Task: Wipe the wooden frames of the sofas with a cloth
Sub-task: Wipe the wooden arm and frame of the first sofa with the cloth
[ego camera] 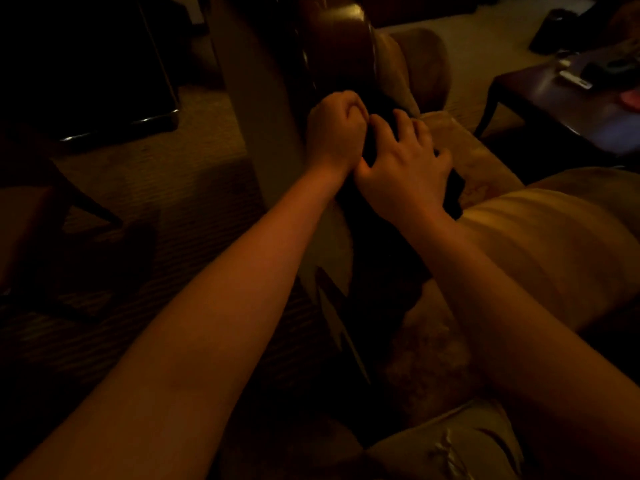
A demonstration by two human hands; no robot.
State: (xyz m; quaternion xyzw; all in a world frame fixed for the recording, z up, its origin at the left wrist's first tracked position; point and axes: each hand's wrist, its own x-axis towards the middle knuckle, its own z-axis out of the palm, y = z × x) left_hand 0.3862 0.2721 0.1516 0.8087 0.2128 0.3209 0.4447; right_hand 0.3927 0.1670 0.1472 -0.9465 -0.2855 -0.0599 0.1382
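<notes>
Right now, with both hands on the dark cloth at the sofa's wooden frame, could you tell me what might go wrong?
1. The room is dim and the cloth is dark, so missed patches on the glossy wooden frame may go unnoticed.
2. The left hand bunches the cloth while the right hand presses it; the bunched cloth may wipe unevenly.
3. The beige cushion lies right beside the cloth, so dirt could perhaps smear onto it.

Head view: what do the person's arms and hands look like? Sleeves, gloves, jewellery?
Both forearms are bare for as far as the frame shows, with no sleeves in view. The left hand and right hand wear no gloves. No watch, bracelet or ring can be made out, though the lighting is dim.
</notes>
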